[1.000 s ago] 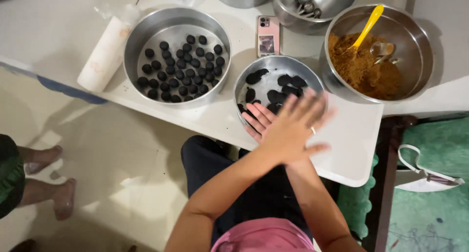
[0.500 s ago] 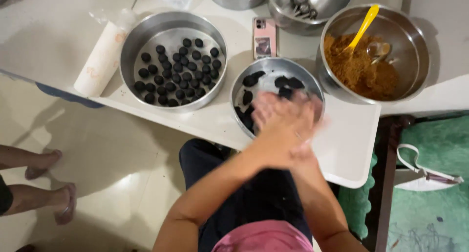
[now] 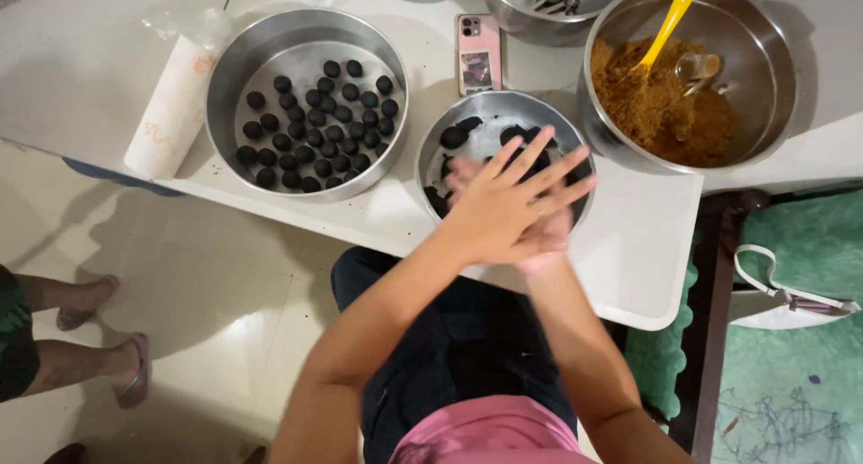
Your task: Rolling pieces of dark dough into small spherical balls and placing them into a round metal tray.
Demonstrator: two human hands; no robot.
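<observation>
My left hand lies flat on top of my right hand, palm against palm, left fingers spread. Both hover over the near rim of a small steel bowl that holds a few dark lumps. Whatever sits between the palms is hidden. To the left stands a wide steel pan with several small dark balls in rows. To the right is a big steel bowl of brown crumbs with a yellow spoon standing in it.
A pink phone lies behind the small bowl. A white roll rests at the table's left edge. The white table ends just beyond my hands. Another person's feet stand on the floor at left; a white bag lies on green matting.
My hands have slid across each other in a rolling motion: the top hand's fingers pointed up-left, then drew together, and now fan out toward the upper right. The view has shifted slightly.
</observation>
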